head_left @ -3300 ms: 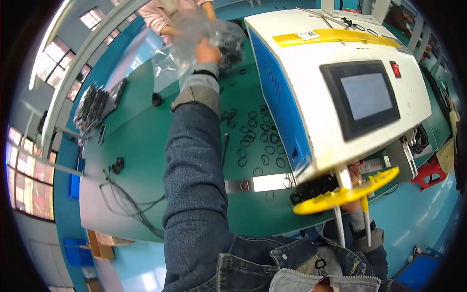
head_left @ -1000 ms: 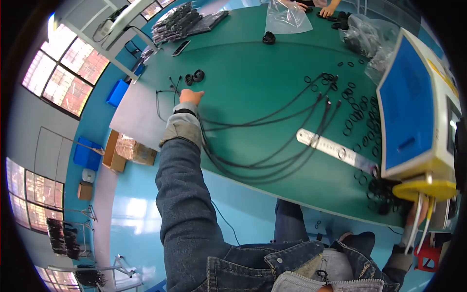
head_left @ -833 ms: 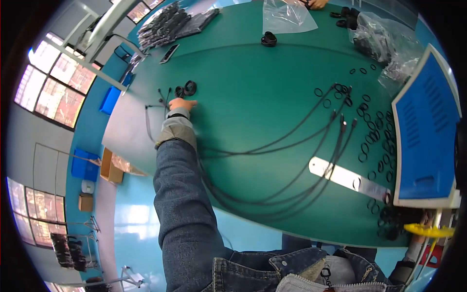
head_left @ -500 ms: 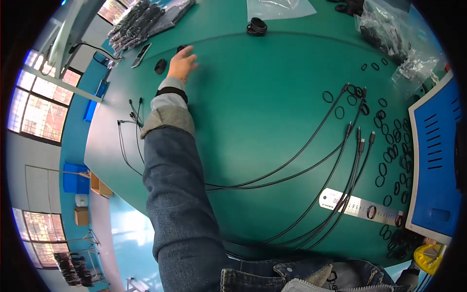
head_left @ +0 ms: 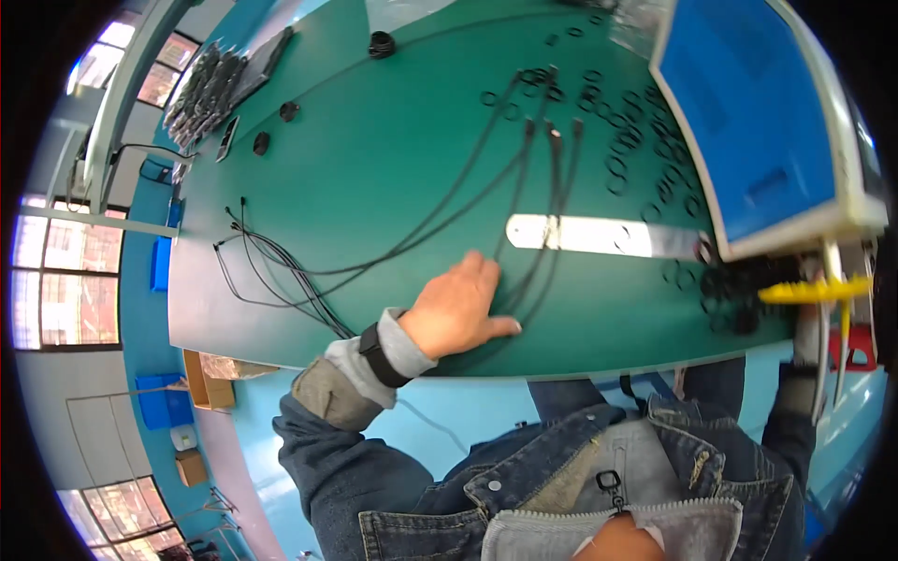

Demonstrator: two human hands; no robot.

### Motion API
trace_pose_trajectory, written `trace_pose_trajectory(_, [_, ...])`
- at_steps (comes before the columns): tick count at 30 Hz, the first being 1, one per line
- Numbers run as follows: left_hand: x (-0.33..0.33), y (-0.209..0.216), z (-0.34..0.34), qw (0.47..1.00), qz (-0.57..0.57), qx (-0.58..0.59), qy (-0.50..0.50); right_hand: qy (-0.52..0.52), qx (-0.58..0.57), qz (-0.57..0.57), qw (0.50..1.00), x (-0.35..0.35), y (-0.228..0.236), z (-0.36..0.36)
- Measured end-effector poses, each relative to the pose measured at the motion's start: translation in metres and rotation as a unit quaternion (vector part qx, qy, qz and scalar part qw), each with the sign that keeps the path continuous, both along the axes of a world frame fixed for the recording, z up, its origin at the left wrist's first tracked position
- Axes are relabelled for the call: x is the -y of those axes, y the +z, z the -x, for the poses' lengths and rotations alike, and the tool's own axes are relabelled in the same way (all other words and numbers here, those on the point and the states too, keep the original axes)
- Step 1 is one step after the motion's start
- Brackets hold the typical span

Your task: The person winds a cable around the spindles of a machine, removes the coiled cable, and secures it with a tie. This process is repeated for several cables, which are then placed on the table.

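Across the green bench (head_left: pixel 355 168), the thin black cables (head_left: pixel 393 250) run from a bunched left end to loose plug ends (head_left: pixel 577 124) at right, partly over a metal ruler (head_left: pixel 580 234). From where I'm standing, L hand (head_left: pixel 456 304) is palm-down over them nr the front edge; grip looks released, fingers stretched out, thumb apart, nothing visibly grasped. Contact w/ cables: can't tell, hand covers that bit. R hand (head_left: pixel 807 313) is mostly hidden behind a yellow plastic part (head_left: pixel 814 292) by the blue/white machine (head_left: pixel 758 122); can't tell its grip.

Handling (my guess): cables light, bendy, a bit springy; jackets prob. rubbery, so not v. slippery. Plug ends stiffer; the necks behind them are likely the weak spot. Best hold = plug body, or round the whole bunch mid-length; one strand alone could drag or snag the others. Small black rings (head_left: pixel 617 173) nr the machine look featherlight + soft, pinch singly.

Writing: nothing legible. Ruler washed out by glare/blur. No readable brand or label on the machine side facing me. Phone (head_left: pixel 227 140) far left, too small to read.
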State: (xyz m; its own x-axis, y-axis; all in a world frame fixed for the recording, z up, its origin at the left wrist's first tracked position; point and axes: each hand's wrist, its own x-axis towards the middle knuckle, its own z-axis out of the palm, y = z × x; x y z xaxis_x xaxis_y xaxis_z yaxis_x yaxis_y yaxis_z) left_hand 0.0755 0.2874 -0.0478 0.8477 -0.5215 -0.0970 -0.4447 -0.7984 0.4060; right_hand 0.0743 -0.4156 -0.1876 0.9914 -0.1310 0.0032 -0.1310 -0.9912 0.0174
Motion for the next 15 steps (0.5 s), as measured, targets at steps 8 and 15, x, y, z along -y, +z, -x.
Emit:
trace_pose_trajectory(8, [0.028, -0.038, 0.023, 0.935, -0.182, 0.262, 0.154, 0.015, 0.368, -0.238, 0.899, -0.048, 0.007, -0.020])
trace_pose_trajectory(15, [-0.023, 0.067, -0.004, 0.753, 0.288, 0.446, 0.387, 0.110, 0.249, -0.207, 0.940, -0.084, 0.078, -0.015])
